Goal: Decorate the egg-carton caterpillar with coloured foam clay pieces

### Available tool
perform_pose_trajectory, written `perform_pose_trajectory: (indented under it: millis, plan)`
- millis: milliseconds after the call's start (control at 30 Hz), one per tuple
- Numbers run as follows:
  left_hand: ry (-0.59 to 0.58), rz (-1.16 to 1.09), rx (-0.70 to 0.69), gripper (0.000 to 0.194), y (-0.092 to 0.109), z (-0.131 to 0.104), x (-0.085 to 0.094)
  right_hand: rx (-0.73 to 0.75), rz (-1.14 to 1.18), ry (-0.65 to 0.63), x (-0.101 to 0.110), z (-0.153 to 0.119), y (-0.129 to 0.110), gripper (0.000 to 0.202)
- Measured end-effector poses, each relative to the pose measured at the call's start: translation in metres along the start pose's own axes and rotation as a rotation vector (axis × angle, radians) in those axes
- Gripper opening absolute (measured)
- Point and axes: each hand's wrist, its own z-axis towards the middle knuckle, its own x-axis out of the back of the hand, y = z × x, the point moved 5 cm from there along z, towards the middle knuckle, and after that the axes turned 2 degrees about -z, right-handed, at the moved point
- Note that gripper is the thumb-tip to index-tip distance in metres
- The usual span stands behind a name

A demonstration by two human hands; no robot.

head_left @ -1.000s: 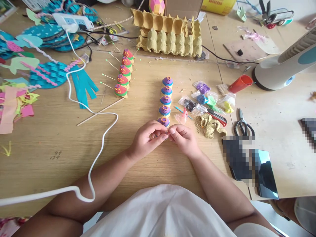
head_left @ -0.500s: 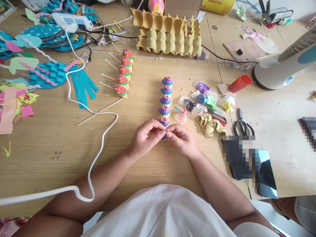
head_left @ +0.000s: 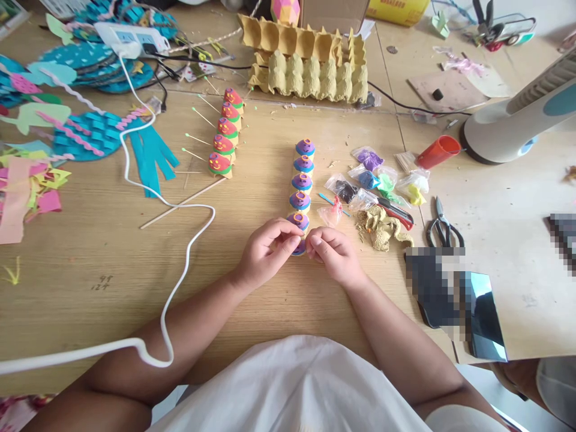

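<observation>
A row of several purple-and-blue clay-topped egg-carton cups (head_left: 302,182) stands upright in the middle of the table. My left hand (head_left: 272,246) is pinched at the near end of the row, over the nearest cups. Whatever lies between its thumb and finger is too small to make out. Just right of it, my right hand (head_left: 330,252) has its fingers curled together, and its contents are hidden. A small gap separates the two hands. Further left stands a second row of red-and-green cups (head_left: 224,144) with green-tipped sticks.
Bags of coloured clay (head_left: 369,159), a red cutter (head_left: 398,214), scissors (head_left: 443,228) and phones (head_left: 483,312) lie to the right. Egg cartons (head_left: 315,78) sit at the back. A white cable (head_left: 186,258) crosses the left side, near a long stick (head_left: 182,204).
My right hand has moved slightly right, away from my left hand, and its fingers are more curled. My left hand has hardly moved.
</observation>
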Motion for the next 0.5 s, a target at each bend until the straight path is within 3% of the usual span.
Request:
perform_pose_trajectory:
  millis: [500]
  plan:
    - [-0.008,0.073,-0.068,0.01,0.0042,0.0001,0.0,-0.002,0.078,-0.002,-0.0019,-0.0005,-0.0007,0.035]
